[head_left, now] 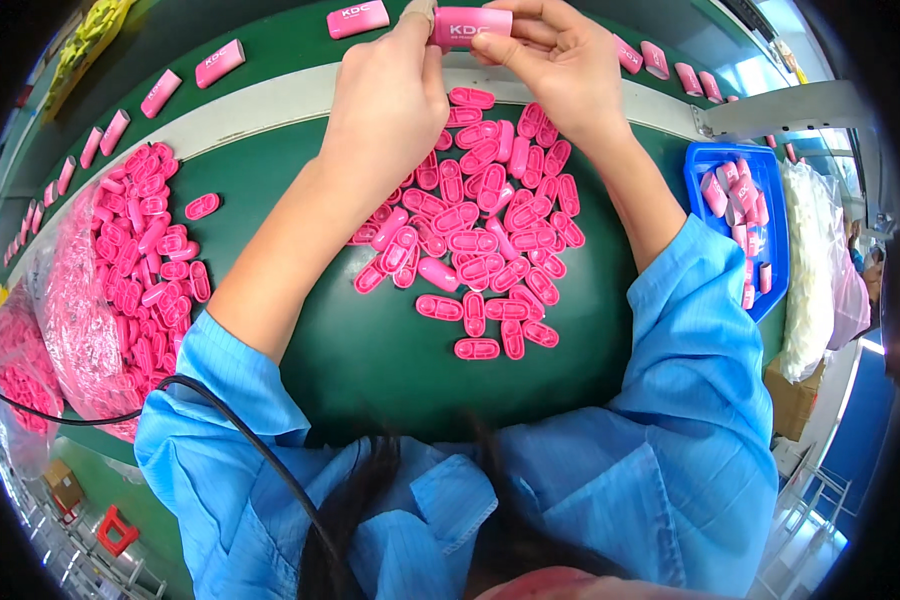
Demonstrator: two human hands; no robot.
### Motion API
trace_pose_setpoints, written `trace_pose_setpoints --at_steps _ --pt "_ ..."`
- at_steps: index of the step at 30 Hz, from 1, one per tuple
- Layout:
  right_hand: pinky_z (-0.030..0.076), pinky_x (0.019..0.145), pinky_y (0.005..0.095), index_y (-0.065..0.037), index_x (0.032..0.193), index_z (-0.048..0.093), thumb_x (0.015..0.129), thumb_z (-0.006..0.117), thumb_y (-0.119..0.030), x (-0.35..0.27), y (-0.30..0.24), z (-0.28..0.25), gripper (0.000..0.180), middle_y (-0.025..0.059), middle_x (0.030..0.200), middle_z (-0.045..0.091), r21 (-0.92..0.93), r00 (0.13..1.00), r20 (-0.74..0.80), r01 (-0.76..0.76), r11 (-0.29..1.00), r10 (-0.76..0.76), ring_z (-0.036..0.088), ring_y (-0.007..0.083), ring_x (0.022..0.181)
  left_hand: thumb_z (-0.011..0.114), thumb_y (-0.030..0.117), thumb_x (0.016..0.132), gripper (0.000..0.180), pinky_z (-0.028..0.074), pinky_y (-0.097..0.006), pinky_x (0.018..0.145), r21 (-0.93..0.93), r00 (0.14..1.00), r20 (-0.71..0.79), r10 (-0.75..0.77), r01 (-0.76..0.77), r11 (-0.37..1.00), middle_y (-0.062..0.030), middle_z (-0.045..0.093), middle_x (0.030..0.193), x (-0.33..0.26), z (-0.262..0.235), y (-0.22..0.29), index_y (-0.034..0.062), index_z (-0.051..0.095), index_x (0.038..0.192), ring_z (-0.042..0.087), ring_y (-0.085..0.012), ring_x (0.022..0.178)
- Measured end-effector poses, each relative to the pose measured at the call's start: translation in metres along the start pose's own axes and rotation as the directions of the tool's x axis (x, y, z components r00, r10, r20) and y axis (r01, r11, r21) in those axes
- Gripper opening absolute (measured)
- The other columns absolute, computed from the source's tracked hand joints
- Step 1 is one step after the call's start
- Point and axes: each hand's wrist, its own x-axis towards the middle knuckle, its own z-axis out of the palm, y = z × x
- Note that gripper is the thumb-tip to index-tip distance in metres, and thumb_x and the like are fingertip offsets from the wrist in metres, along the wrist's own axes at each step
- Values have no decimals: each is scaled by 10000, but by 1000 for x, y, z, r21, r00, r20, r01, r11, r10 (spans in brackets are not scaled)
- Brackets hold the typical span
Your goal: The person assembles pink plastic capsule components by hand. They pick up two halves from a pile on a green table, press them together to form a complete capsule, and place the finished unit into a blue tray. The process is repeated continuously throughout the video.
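Both hands, left hand (390,95) & right hand (560,55), grip pinching pink case (470,25) (ends), pink shells (480,230) below

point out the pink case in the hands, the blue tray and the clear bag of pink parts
pink plastic case (473,24), head view, printed front face
blue plastic tray (705,158), head view, upper left rim
clear plastic bag of pink parts (70,300), head view, bulging side

Pink case (472,25): oblong plastic piece with rounded ends, white lettering on its face, lying level and crosswise, raised above the green table, pinched at both ends between the fingertips of two hands.
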Motion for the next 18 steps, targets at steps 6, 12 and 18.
trace_pose_setpoints --at_steps 6,12,18 --pt "474 602 216 32 1012 633 885 659 -123 29 -1 -10 201 28 776 660 -298 997 -14 -77 952 76 565 58 669 590 52 846 357 478 -386 877 140 982 -139 132 -112 984 -214 637 1025 11 7 -13 -52 573 1187 611 -338 984" --pt "528 683 288 43 1024 660 841 677 -172 65 25 -42 283 118 847 703 -591 996 -76 -8 807 -46 662 180 736 594 27 755 391 446 -375 976 6 930 315 191 -203 979 -130 603 1142 16 -8 -46 49 644 1142 577 -320 1082" --pt "546 792 328 29 1061 640 819 675 -151 39 -2 -122 304 174 972 689 -988 987 88 103 112 -138 682 271 878 695 128 765 368 465 -352 947 35 910 358 206 -234 972 -104 582 1148 12 -5 -40 95 679 1131 595 -259 1030"
